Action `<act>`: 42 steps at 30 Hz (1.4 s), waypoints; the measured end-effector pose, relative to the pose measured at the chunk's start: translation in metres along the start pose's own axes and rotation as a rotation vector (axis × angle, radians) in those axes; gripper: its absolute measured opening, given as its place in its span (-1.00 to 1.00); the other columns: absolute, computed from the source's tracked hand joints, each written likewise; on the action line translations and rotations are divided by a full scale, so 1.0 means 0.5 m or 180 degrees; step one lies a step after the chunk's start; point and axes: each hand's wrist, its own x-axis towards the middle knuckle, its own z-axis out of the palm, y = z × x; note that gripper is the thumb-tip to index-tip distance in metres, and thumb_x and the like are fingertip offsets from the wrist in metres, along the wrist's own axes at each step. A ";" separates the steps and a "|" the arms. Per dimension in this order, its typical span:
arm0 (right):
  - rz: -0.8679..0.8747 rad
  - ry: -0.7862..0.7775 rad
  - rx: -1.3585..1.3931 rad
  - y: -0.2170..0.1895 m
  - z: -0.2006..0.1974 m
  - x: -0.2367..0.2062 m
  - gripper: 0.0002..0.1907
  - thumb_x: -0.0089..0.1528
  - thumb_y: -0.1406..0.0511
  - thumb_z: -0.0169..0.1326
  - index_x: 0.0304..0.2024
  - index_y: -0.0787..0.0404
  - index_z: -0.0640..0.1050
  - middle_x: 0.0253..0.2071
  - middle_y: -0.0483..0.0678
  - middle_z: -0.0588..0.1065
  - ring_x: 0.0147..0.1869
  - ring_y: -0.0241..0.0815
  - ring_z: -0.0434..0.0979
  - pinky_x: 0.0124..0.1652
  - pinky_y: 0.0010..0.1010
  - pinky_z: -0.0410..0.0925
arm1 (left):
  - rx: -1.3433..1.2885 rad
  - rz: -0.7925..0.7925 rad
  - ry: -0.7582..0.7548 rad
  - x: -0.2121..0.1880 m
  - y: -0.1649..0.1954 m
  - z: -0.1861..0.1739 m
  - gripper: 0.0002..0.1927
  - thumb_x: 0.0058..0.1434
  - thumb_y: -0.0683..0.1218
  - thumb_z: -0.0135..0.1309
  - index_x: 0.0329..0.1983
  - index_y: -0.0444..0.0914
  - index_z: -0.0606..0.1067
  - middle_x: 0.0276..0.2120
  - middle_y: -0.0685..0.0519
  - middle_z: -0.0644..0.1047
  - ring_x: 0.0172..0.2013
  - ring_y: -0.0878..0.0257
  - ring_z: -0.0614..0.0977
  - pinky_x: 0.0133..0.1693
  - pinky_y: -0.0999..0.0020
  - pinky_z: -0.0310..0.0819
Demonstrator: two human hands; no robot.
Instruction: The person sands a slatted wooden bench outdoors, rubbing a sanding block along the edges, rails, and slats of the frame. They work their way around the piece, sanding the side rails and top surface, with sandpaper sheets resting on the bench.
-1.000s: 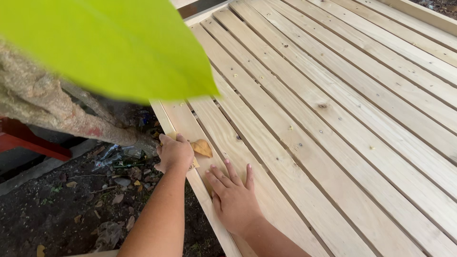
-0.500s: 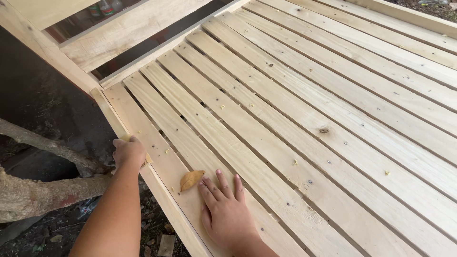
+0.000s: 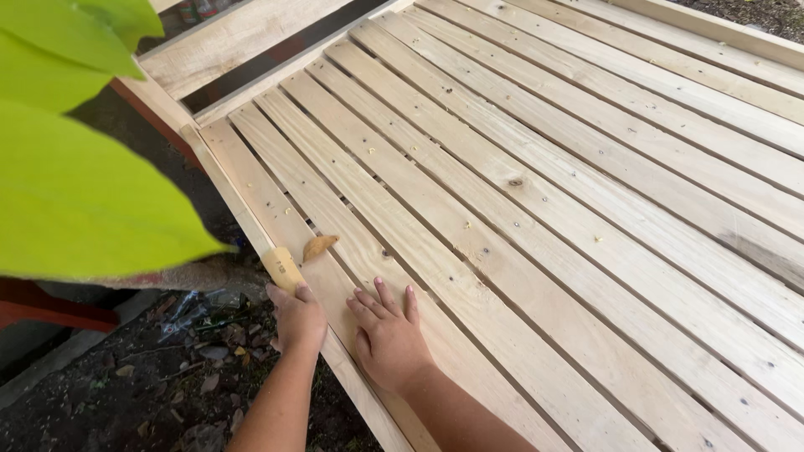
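Big green leaves (image 3: 75,167) overhang the left, above dark ground (image 3: 126,393) strewn with dry litter.

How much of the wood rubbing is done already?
Done: the slats all lie fastened in rows and look pale and smooth. In hand: the left hand presses a tan folded sheet, likely sandpaper, on the outer board, while the right hand lies flat on the slats. Left: probably the board's edge beyond the sheet, and small crumbs dot the slats.

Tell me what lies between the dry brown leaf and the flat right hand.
In the head view, only bare pale slat separates the dry leaf from the right hand; the left hand grips the frame edge beside it.
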 end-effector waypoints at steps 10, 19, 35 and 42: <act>-0.0130 0.0050 0.0342 0.028 -0.027 -0.048 -0.45 0.30 0.22 -0.06 0.35 0.19 0.36 0.45 0.07 0.26 0.63 0.07 -0.08 0.49 -0.05 -0.23 | -0.0781 -0.0739 -0.0421 0.051 0.104 -0.058 -0.29 0.39 -0.01 -0.07 0.49 -0.24 -0.07 0.18 -0.28 0.33 0.08 -0.14 0.60 -0.13 -0.09 0.65; -0.0153 0.0017 0.0142 0.016 -0.029 -0.046 -0.41 0.31 0.18 -0.07 0.37 0.26 0.32 0.44 0.10 0.24 0.62 0.11 -0.11 0.47 -0.04 -0.27 | -0.1489 -0.0591 -0.0174 0.002 0.153 -0.193 -0.39 0.49 0.23 -0.32 0.53 -0.01 -0.05 0.14 -0.24 0.44 0.05 -0.03 0.58 -0.19 0.23 0.59; -0.0128 -0.0030 0.0075 0.019 -0.017 -0.044 -0.41 0.34 0.15 -0.12 0.36 0.29 0.30 0.44 0.12 0.22 0.62 0.15 -0.12 0.45 0.00 -0.27 | -0.0589 0.0287 0.0125 -0.013 -0.021 0.020 -0.27 0.43 0.04 -0.17 0.55 -0.22 -0.14 0.34 -0.34 0.21 0.26 -0.23 0.39 0.21 0.00 0.36; -0.0202 0.0049 -0.0033 0.015 -0.019 -0.040 -0.40 0.32 0.17 -0.11 0.36 0.30 0.30 0.44 0.13 0.23 0.61 0.15 -0.10 0.45 -0.01 -0.26 | -0.1165 0.0715 -0.0058 -0.153 -0.055 0.027 -0.25 0.40 0.00 -0.17 0.50 -0.38 -0.18 0.32 -0.39 0.25 0.27 -0.14 0.42 0.24 0.08 0.29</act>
